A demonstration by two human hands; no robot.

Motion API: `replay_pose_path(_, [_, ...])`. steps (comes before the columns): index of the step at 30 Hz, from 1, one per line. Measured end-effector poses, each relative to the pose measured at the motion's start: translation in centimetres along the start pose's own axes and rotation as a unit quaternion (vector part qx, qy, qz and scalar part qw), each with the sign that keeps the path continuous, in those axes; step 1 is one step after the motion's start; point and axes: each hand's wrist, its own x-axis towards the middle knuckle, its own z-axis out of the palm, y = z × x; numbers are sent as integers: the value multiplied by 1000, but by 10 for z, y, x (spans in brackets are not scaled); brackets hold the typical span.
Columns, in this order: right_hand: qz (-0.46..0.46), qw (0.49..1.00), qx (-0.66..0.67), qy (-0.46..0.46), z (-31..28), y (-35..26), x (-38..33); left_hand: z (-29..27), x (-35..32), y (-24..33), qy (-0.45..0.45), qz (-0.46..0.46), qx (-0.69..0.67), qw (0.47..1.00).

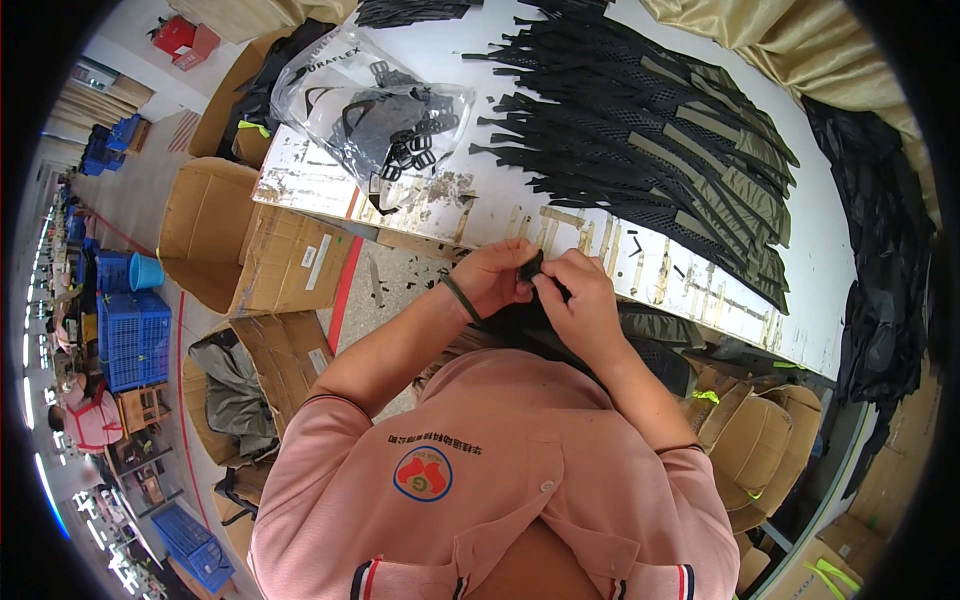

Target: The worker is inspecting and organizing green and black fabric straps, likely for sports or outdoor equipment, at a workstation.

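Observation:
My left hand, with a dark band at its wrist, pinches a small black piece in front of my chest, at the table's near edge. Close beside it, my right hand has its thumb and fingers closed on the same black piece. Whether the piece is a buckle or a strap end is too small to tell. Dark fabric hangs just below both hands. Ahead on the white table lies a wide spread of black and olive strap pieces, overlapping in rows.
A clear plastic bag of black buckles lies on the table's left part. Cardboard boxes stand at the left, another carton at the right. Black material drapes over the far right. Blue crates and a person are farther left.

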Motion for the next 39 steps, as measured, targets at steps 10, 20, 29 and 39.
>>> replay_pose_path(10, [174, 930, 322, 28, 8, 14, 0, 3, 0, 6, 61, 59, 74, 994])
replay_pose_path(20, [-36, 996, 45, 72, 2, 19, 8, 24, 2, 2, 53, 102, 18, 993])
replay_pose_path(29, [194, 924, 329, 3, -5, 9, 2, 42, 2, 1, 163, 196, 222, 941])
replay_pose_path(39, [238, 852, 466, 37, 8, 25, 1, 40, -6, -3, 122, 311, 424, 842])
